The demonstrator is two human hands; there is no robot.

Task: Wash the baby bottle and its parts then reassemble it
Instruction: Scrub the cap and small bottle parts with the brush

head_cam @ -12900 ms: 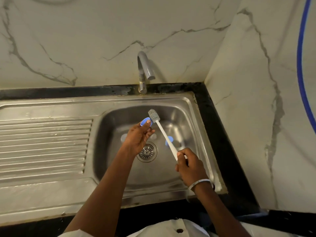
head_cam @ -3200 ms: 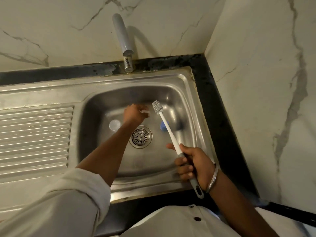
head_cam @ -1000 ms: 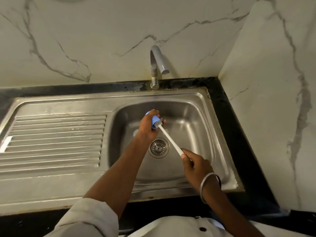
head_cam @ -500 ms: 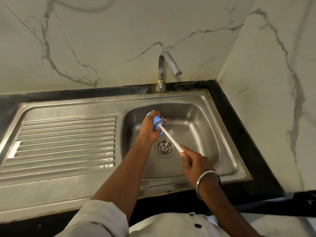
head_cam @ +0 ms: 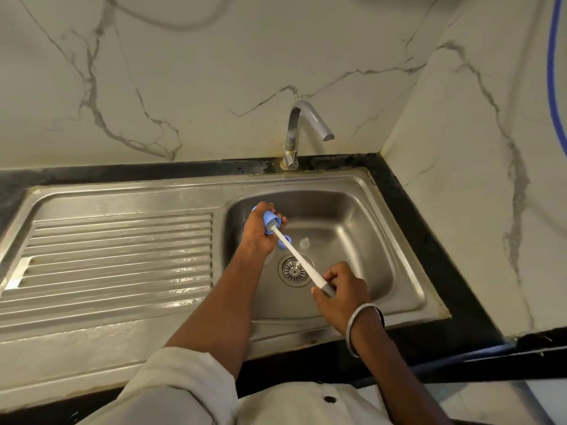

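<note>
One clear part (head_cam: pixel 303 242) near drain (head_cam: pixel 294 271)

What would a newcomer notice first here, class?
Over the sink, the left hand grips a blue cap, and the right hand holds a white brush whose head sits inside it. Behind them a bent tap stands at the sink's back rim.

The one camera rides on the person's head, wide-angled, looking forward and steeply down from close above the sink (head_cam: pixel 408 240); the tap (head_cam: pixel 302 124) and marble wall (head_cam: pixel 214 72) fill the top, the table (head_cam: pixel 454 271) edge runs below.
</note>
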